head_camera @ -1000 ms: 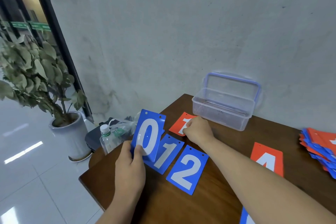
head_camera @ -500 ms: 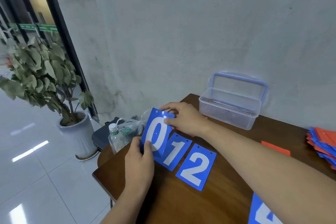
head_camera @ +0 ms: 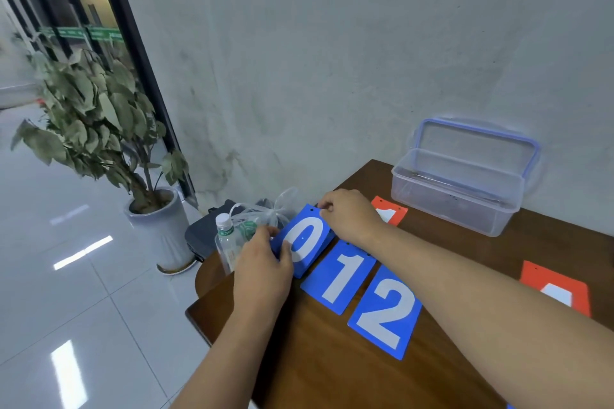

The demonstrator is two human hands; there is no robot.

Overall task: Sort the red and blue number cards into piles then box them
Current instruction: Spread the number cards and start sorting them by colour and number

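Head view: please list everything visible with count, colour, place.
table: one, brown
box: one, clear, lid open, table's back
0 card: one, blue, table's left end
blue 1 card: one, blue, right of it
2 card: one, blue, right of that
red 1 card: one, red, near box
other red card: one, red, far right
bottle: one, clear, off table's left end
plastic bag: one, clear, beside bottle
plant: one, green, floor
left hand: grips 0 card
right hand: pinches its top
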